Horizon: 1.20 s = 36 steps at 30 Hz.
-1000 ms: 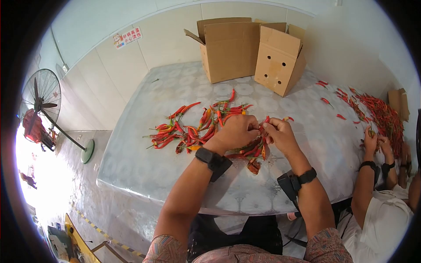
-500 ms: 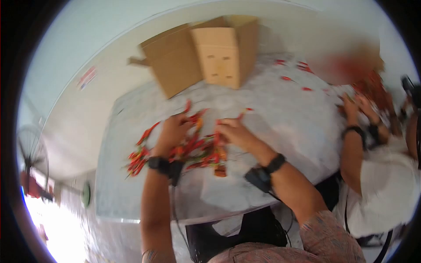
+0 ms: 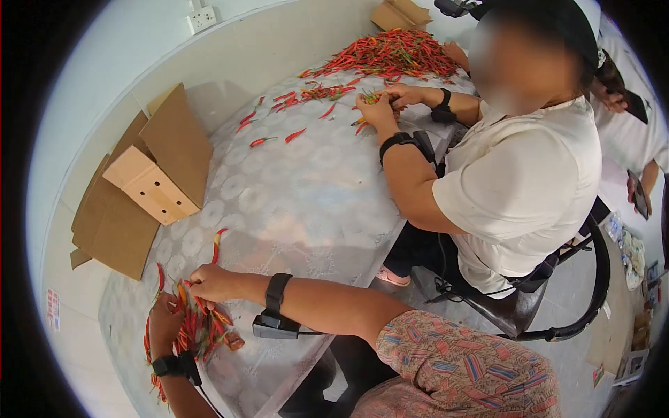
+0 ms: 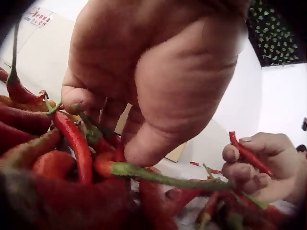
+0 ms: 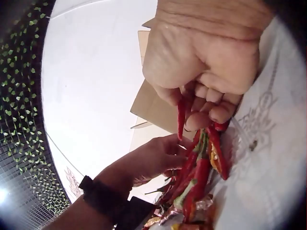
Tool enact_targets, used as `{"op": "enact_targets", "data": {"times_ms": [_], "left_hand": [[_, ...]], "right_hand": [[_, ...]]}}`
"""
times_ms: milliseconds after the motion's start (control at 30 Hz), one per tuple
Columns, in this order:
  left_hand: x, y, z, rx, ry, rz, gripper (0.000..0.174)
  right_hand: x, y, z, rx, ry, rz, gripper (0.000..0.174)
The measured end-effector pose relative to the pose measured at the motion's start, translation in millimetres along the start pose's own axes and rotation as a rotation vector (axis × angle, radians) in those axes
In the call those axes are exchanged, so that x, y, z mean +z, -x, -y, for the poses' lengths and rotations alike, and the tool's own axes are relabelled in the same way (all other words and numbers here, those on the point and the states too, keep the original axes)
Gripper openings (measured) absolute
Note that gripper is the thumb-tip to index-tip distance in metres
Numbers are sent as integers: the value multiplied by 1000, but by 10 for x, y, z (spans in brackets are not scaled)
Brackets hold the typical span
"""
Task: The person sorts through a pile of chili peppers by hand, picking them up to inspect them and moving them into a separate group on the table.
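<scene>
The right hand (image 3: pixel 212 284) holds a red chilli (image 5: pixel 181 120) in a pinching grip above the chilli pile (image 3: pixel 188 331) on the counter (image 3: pixel 300 216). The left hand (image 3: pixel 165 322) bends its fingers into that pile; whether its grip pinches one, I cannot tell. Beyond stand cardboard boxes (image 3: pixel 157 164); a larger chilli heap (image 3: pixel 390 56) lies farthest.

There's a pale wall (image 3: pixel 139 49) with a socket (image 3: pixel 202 19) (and leafy greenery (image 4: pixel 273 36), too), a patterned tablecloth (image 3: pixel 306 188), a dark chair (image 3: pixel 601 279).
</scene>
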<state>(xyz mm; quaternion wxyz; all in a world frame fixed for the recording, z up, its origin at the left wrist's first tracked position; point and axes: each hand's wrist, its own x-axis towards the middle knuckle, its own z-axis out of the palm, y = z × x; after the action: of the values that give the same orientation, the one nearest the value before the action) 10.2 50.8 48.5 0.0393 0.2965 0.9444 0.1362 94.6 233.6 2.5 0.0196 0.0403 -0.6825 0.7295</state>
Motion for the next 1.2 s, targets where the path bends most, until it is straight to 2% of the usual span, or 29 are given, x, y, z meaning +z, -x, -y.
{"op": "enact_targets", "data": {"times_ms": [67, 100, 167, 200, 333, 400, 467, 533, 567, 633, 733, 800, 933, 1000, 1100, 1200], "left_hand": [[81, 70, 130, 103, 9, -96, 23], [93, 93, 192, 87, 6, -102, 23], [70, 172, 331, 288, -68, -138, 16], [-4, 263, 250, 255, -73, -147, 16], [-184, 553, -148, -92, 408, -170, 21], [-142, 595, -38, -157, 697, -180, 20], [-59, 644, 82, -60, 859, -206, 23], [-98, 699, 23, -84, 1040, -88, 33], [-99, 717, -3, -110, 1041, -114, 33], [-95, 726, -91, -127, 1242, -4, 34], [-67, 712, -124, -110, 1243, 54, 32], [-40, 700, -135, -133, 1201, 27, 31], [-13, 708, -125, -118, 1227, 104, 27], [-8, 733, -160, -108, 1227, 124, 25], [54, 731, -196, -59, 1109, 273, 18], [76, 734, -235, -23, 1106, 310, 19]], "right_hand": [[-2, 16, 7, 9, -3, 7, 22], [1, 17, 13, 17, -8, 7, 22], [5, -8, -22, 4, -31, 25, 21], [10, -32, -57, -8, -55, 29, 21], [-15, -60, -99, 33, -126, 93, 19], [-35, -140, -207, 94, -143, 130, 18], [14, -59, -66, 157, -115, 119, 18], [12, -31, 15, 188, -119, 157, 18], [19, -31, 23, 202, -136, 189, 17], [44, -10, 47, 180, -172, 233, 16], [112, 40, 118, 152, -240, 240, 18], [149, 70, 149, 120, -318, 217, 19], [255, 118, 191, 123, -280, 163, 16], [256, 145, 202, 9, -267, 157, 16], [287, 151, 196, 47, -299, 95, 16], [280, 169, 218, 98, -239, 56, 15]]}}
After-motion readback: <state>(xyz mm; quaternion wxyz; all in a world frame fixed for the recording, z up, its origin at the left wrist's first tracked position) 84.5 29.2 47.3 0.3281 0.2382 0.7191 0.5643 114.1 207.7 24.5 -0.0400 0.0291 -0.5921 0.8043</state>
